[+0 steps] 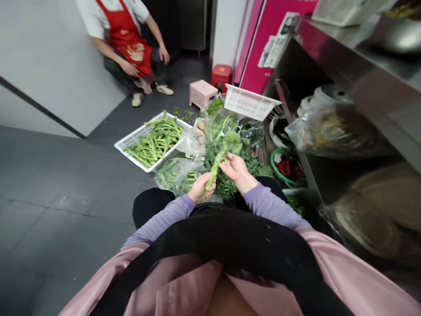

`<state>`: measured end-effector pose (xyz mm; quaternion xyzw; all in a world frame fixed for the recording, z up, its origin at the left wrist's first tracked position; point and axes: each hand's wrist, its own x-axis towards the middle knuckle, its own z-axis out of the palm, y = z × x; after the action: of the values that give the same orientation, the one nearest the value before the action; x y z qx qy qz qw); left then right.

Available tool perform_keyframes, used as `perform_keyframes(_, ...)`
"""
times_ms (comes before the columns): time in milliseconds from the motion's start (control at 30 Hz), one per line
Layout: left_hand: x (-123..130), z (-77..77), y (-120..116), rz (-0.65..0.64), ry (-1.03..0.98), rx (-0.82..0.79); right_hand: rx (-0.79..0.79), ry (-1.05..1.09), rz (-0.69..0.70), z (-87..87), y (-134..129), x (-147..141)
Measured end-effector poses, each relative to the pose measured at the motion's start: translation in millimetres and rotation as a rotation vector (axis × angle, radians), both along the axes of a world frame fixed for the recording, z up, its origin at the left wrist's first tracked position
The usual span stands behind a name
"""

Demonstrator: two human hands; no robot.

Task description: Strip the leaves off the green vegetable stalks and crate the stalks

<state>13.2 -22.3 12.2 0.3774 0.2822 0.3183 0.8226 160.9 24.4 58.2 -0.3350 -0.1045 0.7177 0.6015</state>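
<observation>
A leafy green stalk vegetable (214, 170) is held slantwise above my lap. My left hand (201, 188) is wrapped around its thick lower stem. Higher up, the fingers of my right hand (235, 170) pinch it just below the leaves. Under and beyond my hands lie loose green leaves (225, 186) and clear plastic bags of greens (176, 173). To the left on the floor stands a white plastic basket (122, 144) with many trimmed green stalks (154, 138) in it.
A person in a red apron (126, 35) sits low at the back left. A pink stool (202, 93), a red stool (221, 75) and a tilted white basket (251, 103) stand ahead. Metal shelving (355, 61) with bagged goods (329, 129) borders my right side.
</observation>
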Motion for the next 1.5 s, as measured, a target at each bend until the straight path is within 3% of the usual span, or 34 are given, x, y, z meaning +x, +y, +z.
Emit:
perform_keyframes(100,4,13.5,-5,-0.136,-0.224,-0.211,0.114,-0.003,0.039,4.4,3,2)
perform_keyframes(200,4,24.5,-8,-0.156,-0.339,-0.296,0.194,0.008,0.039,6.7,-3,-1)
perform_keyframes(267,-1,28.9,2,-0.053,-0.374,-0.325,0.264,-0.025,0.004,4.3,-10,-3)
perform_keyframes(367,-12,30.2,31,0.31,-0.386,-0.305,0.313,-0.132,0.01,-4.2,-22,-4)
perform_keyframes(400,-14,29.1,41,0.42,-0.352,-0.278,0.297,-0.163,0.049,-7.4,-25,-3)
perform_keyframes(467,-11,24.7,53,0.502,-0.19,-0.196,0.236,-0.211,0.144,-13.9,-29,-2)
perform_keyframes(633,23,11.0,39,0.425,0.26,0.147,0.123,-0.471,0.194,-32.9,-34,-5)
perform_keyframes(767,34,-0.8,31,0.407,0.343,0.152,0.105,-0.731,0.229,-53.1,-37,-3)
perform_keyframes(900,31,-13.0,41,0.508,0.361,0.136,-0.071,-0.933,0.162,-68.5,-7,32)
perform_keyframes(967,31,-16.1,44,0.535,0.408,0.159,-0.206,-1.123,0.142,-69.4,14,54)
perform_keyframes(1033,31,-16.6,44,0.528,0.473,0.179,-0.231,-1.251,0.102,-65.4,27,68)
perform_keyframes(1100,32,-15.7,42,0.513,0.539,0.207,-0.129,-1.192,0.117,-59.1,27,67)
perform_keyframes(1233,37,-15.0,35,0.467,0.616,0.31,0.132,-0.738,0.449,-54.6,-4,34)
perform_keyframes(1367,43,-20.3,24,0.384,0.659,0.352,0.21,-0.799,0.341,-67.2,-27,11)
perform_keyframes(1500,42,-24.5,15,0.259,0.611,0.389,0.108,-0.765,0.248,-75.1,-35,24)
